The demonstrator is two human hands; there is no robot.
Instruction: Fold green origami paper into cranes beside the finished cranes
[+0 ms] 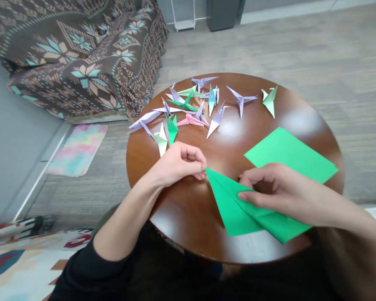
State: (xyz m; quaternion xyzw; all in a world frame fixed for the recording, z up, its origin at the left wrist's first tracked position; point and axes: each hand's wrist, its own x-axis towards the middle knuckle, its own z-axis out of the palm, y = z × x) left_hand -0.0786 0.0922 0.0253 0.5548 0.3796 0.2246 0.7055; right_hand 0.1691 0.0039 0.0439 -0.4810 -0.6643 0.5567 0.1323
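Note:
A partly folded sheet of green origami paper (238, 213) is held above the near part of the round table. My left hand (184, 163) pinches its pointed left corner between thumb and fingers. Gripping the upper edge is my right hand (266, 188), thumb on the near face and fingers behind. Creases run across the paper, and its lower right part lies under my right wrist. More flat green paper (288, 150) rests on the table beyond my right hand, partly covered by my forearm.
Several folded paper cranes in purple, green and pink, such as a pink crane (191, 120), cluster at the far left of the brown table (232, 150). One pale green crane (270, 100) stands apart. A sofa with a patterned cover (90, 79) is behind, left; a pastel mat (78, 150) lies on the floor.

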